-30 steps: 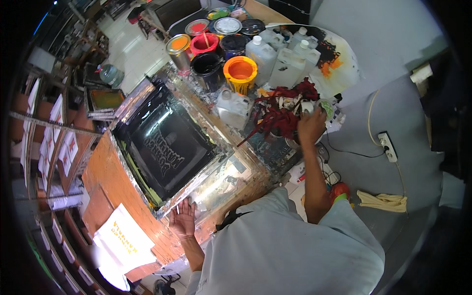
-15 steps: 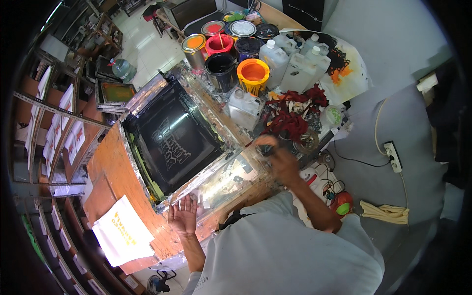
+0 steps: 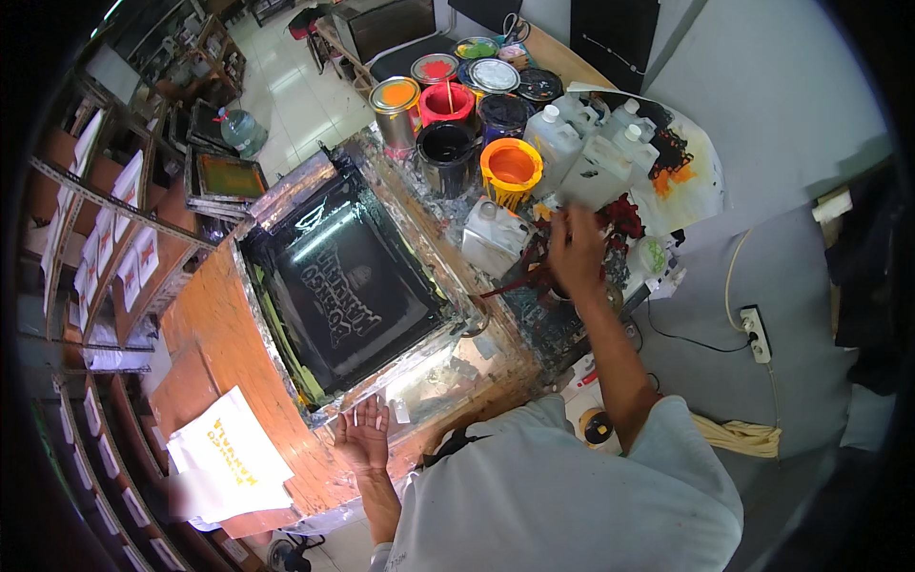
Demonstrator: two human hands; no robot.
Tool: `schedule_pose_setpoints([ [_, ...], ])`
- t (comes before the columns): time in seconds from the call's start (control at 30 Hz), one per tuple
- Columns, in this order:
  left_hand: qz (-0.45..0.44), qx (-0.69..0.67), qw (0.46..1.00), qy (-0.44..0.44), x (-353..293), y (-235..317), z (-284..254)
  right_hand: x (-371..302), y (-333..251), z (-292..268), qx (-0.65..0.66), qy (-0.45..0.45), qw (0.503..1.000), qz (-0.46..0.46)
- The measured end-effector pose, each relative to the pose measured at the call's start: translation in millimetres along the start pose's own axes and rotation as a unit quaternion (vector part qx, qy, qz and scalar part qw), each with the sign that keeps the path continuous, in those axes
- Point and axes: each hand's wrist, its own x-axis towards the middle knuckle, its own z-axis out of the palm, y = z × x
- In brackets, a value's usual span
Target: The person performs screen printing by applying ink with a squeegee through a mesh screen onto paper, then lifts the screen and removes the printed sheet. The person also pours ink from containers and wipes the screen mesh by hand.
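My left hand [image 3: 363, 437] lies palm up with its fingers spread, holding nothing, beside the near edge of a screen-printing frame [image 3: 345, 286]. The frame's dark mesh shows pale lettering and a small motif. My right hand [image 3: 576, 253] is over dark red rags [image 3: 624, 217] on the cluttered right end of the table. Its fingers are bent together, and what they grip, if anything, is hidden. A thin red strip trails from the rags toward the frame. A round brownish thing [image 3: 473, 322], perhaps a tape roll, is at the frame's right corner.
Paint tins stand behind the rags, with an orange-filled yellow tub [image 3: 512, 167] and a black pot [image 3: 446, 153] among them. Translucent jugs [image 3: 496, 236] are close by. A white printed sheet [image 3: 233, 453] lies at the table's left. Shelving [image 3: 119, 210] lines the left side.
My right hand has moved farther away, from beside the rags to over them. The round brownish thing now shows at the frame's corner. My left hand stays open; the whole view has shifted slightly.
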Motion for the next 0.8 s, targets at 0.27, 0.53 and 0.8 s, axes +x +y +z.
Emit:
schedule_pose_setpoints([
  [0.27,-0.083,0.37,0.923,-0.065,-29,6,28,156,37,36,-0.246,-0.16,0.946,0.137],
  [0.53,0.013,0.526,0.837,-0.151,-27,-7,126,128,45,4,-0.203,0.026,0.973,0.111],
  [0.8,0.394,0.661,0.597,-0.228,28,-65,236,107,8,-73,-0.097,0.112,0.989,-0.016],
])
